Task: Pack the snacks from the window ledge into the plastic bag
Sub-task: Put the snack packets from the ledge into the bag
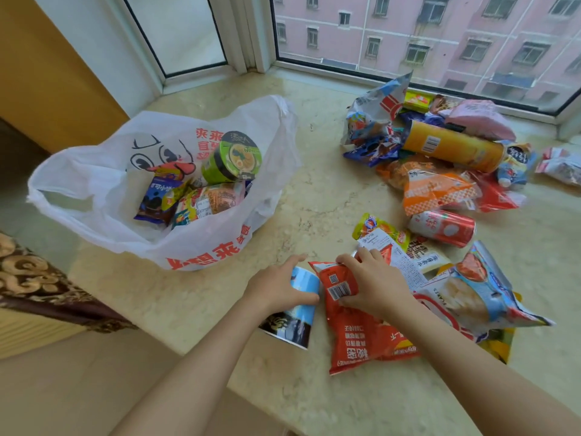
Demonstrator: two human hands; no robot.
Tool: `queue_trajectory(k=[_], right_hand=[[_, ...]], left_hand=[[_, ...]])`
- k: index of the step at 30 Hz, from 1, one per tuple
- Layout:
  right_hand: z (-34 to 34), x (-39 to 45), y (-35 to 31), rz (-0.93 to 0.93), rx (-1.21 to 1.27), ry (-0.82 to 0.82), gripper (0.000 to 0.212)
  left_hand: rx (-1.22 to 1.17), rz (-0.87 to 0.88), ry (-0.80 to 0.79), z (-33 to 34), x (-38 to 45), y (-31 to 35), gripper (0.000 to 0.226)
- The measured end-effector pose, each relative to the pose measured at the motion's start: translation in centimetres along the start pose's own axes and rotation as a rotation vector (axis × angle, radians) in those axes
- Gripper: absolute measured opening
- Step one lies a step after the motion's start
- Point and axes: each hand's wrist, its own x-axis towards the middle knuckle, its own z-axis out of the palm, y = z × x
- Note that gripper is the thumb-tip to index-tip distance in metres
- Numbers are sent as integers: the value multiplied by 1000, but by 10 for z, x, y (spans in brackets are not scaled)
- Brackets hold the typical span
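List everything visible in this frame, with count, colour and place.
plastic bag: one, white with red print, open on the ledge's left
green noodle bowl: one, inside the bag on other packets
yellow tube: one, lying on the far right pile
red can: one, lying on its side right of centre
blue cup: one, blue and black, near edge
red chip bag: one, beside the cup
ledge: one, beige marble
left hand: grips the blue cup
right hand: grips the red chip bag's top
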Motion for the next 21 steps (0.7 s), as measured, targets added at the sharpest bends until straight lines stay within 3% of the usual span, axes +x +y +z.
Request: queue_trajectory(k=[3, 6, 9, 12, 16, 21], right_hand=[[-9, 0, -6, -29, 2, -9, 67], [-22, 1, -16, -70, -5, 0, 60], [-37, 2, -29, -84, 11, 25, 60], [-57, 3, -46, -112, 37, 99, 61], [-88, 11, -77, -180, 52, 203, 63], [-115, 22, -112, -208, 90, 266, 64]], left_hand=[[-106, -51, -21, -21, -6, -11, 73], [-198, -135, 0, -50, -14, -24, 85], [-512, -206, 64, -83, -26, -37, 87], [-847, -260, 164, -118, -37, -48, 60], [-1157, -365, 281, -156, -31, -75, 63], [-1585, -463, 302, -175, -7, -99, 49]])
